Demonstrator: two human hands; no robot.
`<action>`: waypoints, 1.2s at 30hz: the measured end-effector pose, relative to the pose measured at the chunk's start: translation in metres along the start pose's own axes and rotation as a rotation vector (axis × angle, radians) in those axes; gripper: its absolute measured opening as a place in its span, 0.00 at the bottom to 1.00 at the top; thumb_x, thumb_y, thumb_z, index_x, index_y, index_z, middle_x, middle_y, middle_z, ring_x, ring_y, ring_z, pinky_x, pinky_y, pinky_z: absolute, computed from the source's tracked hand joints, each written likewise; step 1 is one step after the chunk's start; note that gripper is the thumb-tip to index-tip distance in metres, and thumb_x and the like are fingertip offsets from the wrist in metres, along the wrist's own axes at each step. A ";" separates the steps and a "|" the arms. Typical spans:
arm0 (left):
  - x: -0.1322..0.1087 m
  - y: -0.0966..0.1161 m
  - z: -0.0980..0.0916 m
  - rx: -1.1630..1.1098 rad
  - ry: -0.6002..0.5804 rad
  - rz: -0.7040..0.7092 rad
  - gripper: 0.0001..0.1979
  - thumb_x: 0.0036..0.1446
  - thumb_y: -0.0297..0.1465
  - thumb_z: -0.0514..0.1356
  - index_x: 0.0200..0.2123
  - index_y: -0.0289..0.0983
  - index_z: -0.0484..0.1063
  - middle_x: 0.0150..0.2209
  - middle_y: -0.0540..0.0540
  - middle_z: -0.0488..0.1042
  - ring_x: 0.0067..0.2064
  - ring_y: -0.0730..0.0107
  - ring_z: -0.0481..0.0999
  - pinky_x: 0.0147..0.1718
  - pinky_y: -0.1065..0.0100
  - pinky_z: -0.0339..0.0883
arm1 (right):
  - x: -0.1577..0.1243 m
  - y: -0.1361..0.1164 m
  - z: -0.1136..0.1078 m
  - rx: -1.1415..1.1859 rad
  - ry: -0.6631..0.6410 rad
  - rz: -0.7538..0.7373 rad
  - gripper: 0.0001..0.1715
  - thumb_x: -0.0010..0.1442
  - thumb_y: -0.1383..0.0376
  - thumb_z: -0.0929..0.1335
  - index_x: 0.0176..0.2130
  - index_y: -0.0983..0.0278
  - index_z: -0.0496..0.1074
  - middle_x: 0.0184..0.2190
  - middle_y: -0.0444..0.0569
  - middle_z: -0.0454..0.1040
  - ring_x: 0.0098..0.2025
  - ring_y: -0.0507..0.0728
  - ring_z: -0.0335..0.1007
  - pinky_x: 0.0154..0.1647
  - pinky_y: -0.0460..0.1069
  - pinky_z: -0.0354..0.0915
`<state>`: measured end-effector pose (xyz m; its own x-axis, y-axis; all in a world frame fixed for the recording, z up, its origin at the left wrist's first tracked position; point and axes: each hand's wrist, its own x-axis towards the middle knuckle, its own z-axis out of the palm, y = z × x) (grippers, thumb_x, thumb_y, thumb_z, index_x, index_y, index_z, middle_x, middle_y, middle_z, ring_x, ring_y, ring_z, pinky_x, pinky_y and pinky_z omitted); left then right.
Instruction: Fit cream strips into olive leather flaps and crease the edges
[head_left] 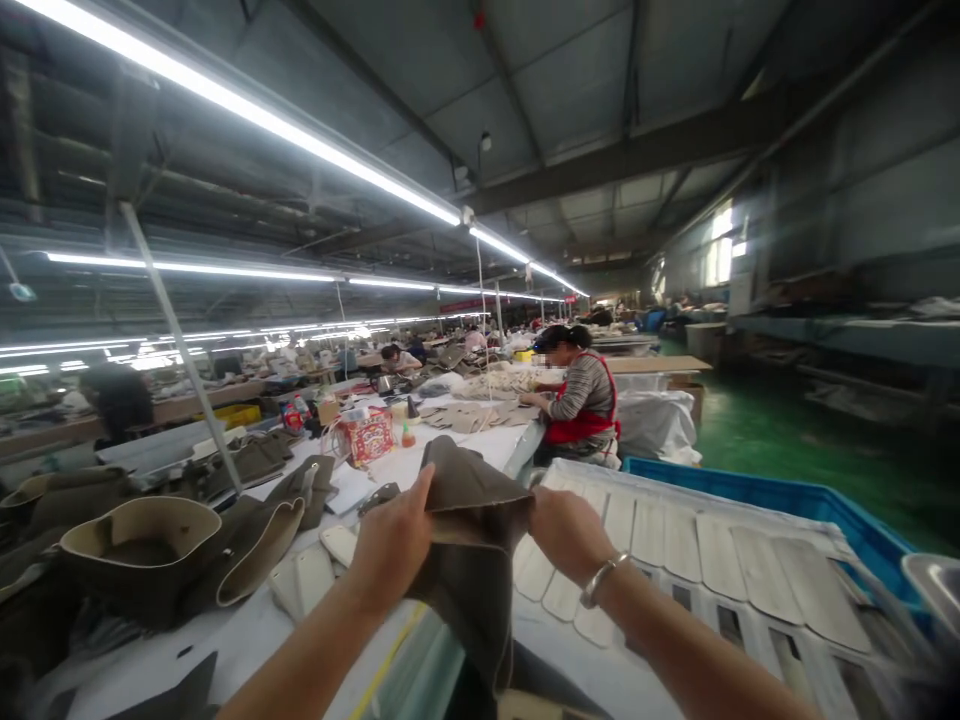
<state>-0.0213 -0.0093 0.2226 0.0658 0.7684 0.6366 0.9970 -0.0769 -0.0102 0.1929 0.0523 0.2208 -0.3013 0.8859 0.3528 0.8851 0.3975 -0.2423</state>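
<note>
material (471, 570), dark brown, at lower centre of the frame
my left hand (394, 538) and right hand (568, 532) each grip one side; i see pale strips (671, 545) lower right.

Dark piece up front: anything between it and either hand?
Nothing visible: the left hand and right hand hold the dark piece directly, one at each side. Its far side is hidden, so can't tell there.

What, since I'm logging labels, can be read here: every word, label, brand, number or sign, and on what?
No text can be read.
Red-and-white package: printed marks, too blurred to read.
Red hanging sign: too small to read.
Held brown piece: no writing visible.
</note>
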 end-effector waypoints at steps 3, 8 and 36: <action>-0.007 0.015 0.003 0.155 -0.065 0.103 0.31 0.51 0.18 0.47 0.61 0.32 0.53 0.36 0.39 0.76 0.33 0.62 0.77 0.30 0.66 0.69 | 0.003 0.021 -0.024 -0.177 0.088 0.005 0.13 0.58 0.70 0.57 0.34 0.68 0.69 0.27 0.58 0.75 0.31 0.60 0.73 0.27 0.48 0.61; -0.005 0.028 0.010 0.295 -0.241 0.208 0.33 0.51 0.16 0.48 0.62 0.33 0.49 0.31 0.42 0.74 0.31 0.62 0.76 0.27 0.67 0.69 | -0.002 0.040 -0.047 -0.354 0.051 -0.109 0.13 0.57 0.75 0.57 0.36 0.70 0.68 0.26 0.58 0.74 0.31 0.62 0.74 0.27 0.49 0.63; -0.048 0.168 0.059 0.055 -0.665 1.032 0.09 0.51 0.24 0.58 0.38 0.34 0.72 0.27 0.41 0.76 0.30 0.55 0.77 0.28 0.58 0.70 | -0.026 0.081 -0.078 -0.400 0.080 -0.049 0.13 0.58 0.73 0.57 0.38 0.71 0.68 0.27 0.57 0.74 0.31 0.60 0.73 0.29 0.49 0.62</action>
<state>0.1457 -0.0219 0.1451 0.8167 0.5391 -0.2059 0.4648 -0.8260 -0.3190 0.3004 0.0428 0.2625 -0.3315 0.8407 0.4282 0.9434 0.2997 0.1418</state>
